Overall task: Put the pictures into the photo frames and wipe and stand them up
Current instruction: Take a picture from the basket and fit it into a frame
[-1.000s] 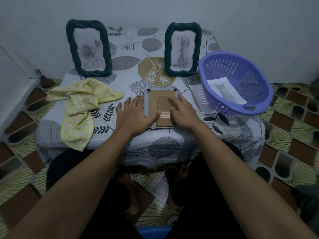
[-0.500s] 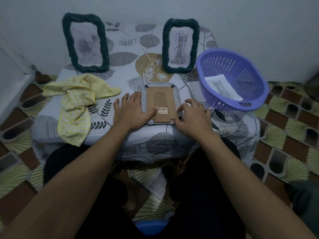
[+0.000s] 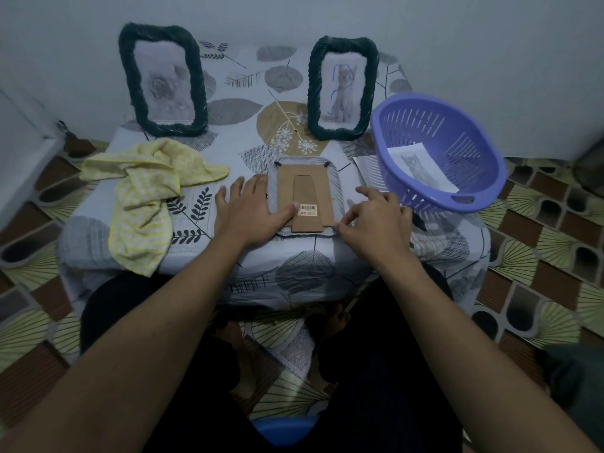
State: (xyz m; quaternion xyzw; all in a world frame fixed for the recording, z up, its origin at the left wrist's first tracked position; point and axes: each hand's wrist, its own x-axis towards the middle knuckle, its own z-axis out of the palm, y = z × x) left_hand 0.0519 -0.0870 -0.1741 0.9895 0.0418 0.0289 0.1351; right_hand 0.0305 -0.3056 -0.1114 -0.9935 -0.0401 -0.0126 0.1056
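Spreading beneath the face-down frame, leaf-print cloth; plain wall, perhaps ceramic tiles.

One view only, from the person's head. It faces forward and steeply down along both forearms, close over the tabletop. The frame lying between the left hand and right hand sits at the middle. The wall fills the far top, floor shows left and right, the lap lies nearest. The wide lens bends the edges.
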